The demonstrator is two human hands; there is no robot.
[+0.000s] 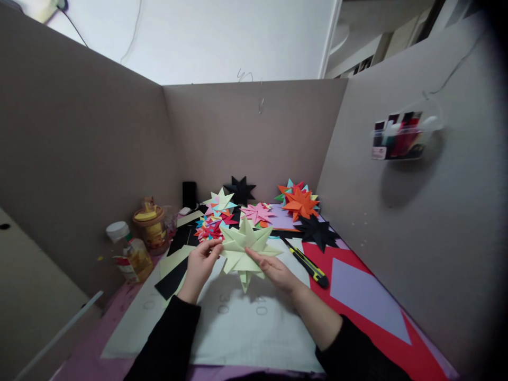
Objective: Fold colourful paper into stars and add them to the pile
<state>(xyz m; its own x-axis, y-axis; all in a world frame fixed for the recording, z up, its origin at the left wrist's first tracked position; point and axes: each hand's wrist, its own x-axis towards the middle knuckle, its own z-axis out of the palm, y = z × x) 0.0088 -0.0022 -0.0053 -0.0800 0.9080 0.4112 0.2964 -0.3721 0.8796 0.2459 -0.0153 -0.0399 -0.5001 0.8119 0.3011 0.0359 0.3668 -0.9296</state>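
Your left hand [201, 264] pinches the left point of the pale green paper star [240, 242], above the white mat [238, 341]; your right hand [277, 271] grips its right side. Expect light, crease-prone paper; hold near the centre.

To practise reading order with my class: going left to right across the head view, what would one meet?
White-capped bottle → yellow-lidded jar → upright black phone-like object → held pale green star → yellow-and-black cutter → near lilac sheet.
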